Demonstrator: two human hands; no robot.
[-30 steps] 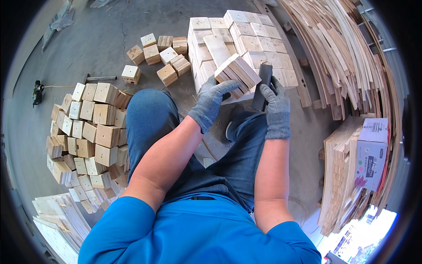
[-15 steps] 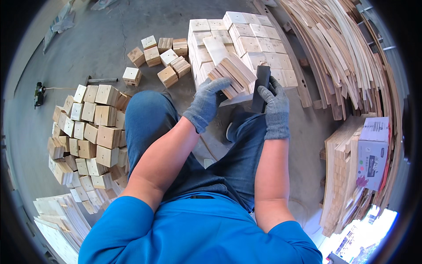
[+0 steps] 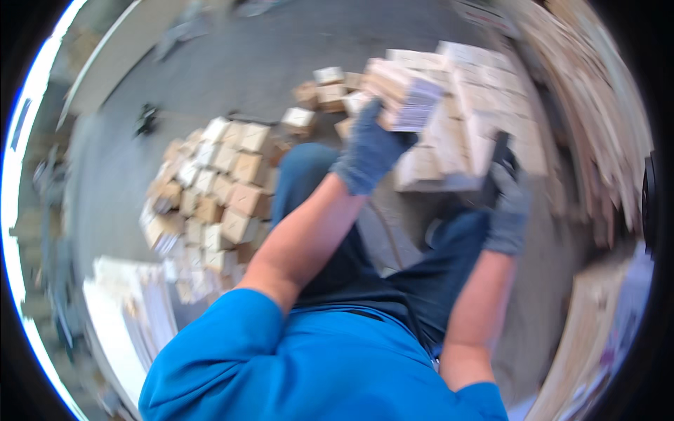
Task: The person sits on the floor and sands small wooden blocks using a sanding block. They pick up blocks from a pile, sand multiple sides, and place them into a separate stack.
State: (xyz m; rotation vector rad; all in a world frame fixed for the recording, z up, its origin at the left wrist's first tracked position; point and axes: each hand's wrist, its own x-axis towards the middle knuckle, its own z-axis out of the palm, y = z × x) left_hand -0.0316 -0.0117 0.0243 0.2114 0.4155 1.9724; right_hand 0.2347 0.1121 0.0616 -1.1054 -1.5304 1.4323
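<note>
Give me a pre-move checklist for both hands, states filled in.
1. Wooden block gripped in the left hand: ok.
2. Dark bar gripped in the right hand: ok.
3. Block and bar apart: ok, a gap shows between them.
4. Both hands gloved: ok.
5. Block clear of the stacked blocks: cannot tell; it overlaps them in this one view.
6. View sharp enough to inspect the block's surface: not ok, image is blurred.
</note>
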